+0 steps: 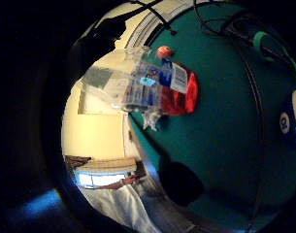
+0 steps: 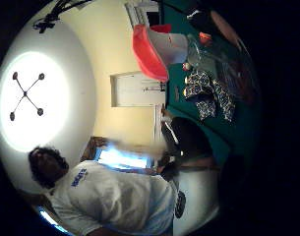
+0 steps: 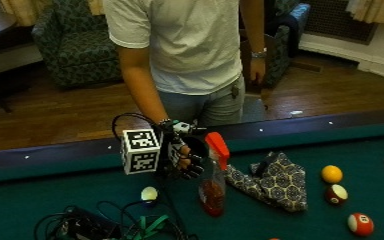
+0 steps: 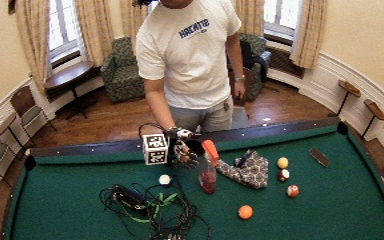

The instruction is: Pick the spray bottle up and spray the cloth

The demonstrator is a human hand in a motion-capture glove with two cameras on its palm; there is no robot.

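On the green felt of a pool table, the spray bottle stands upright, clear-bodied with an orange-red trigger head and some reddish liquid pooled in the bottom part, so it looks maybe a third full at a guess. The gloved right hand is just to the left of the bottle's neck, at about trigger height, fingers loosely curled and not wrapped around anything as far as I can see; there's a sliver of gap between the fingertips and the bottle in the outside view. So I'd call this the reach-in step, grab not yet made. The bare left hand hangs down by the person's hip, relaxed, well away from the table stuff. The cloth, a dark patterned one, lies crumpled right beside the bottle on its right, pretty much touching its base. The next move calls for closing the fingers round the neck with one finger free for the trigger, lifting, and turning the nozzle toward the cloth, which is close, so barely any travel is needed. Other bits around: a yellow ball and two striped balls farther right, a pale ball and a tangle of cables on the near left.
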